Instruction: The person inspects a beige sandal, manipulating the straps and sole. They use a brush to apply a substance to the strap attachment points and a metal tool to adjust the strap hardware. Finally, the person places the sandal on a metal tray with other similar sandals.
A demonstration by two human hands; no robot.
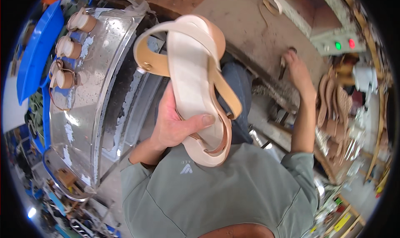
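Brown bench [250, 25] is extending ahead. Left hand [171, 123] is grasping a beige sandal [189, 73], holding it before the near edge; right hand [297, 67] is touching a dark tool [282, 72] at that edge, grip unclear.

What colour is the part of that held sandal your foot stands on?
The sandal's insole is pale cream, best seen in the head view.

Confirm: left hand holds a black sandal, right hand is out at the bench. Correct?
Not quite: the sandal is pale beige, not black, as the head view shows. The left hand does hold it, and the right hand is out at the bench.
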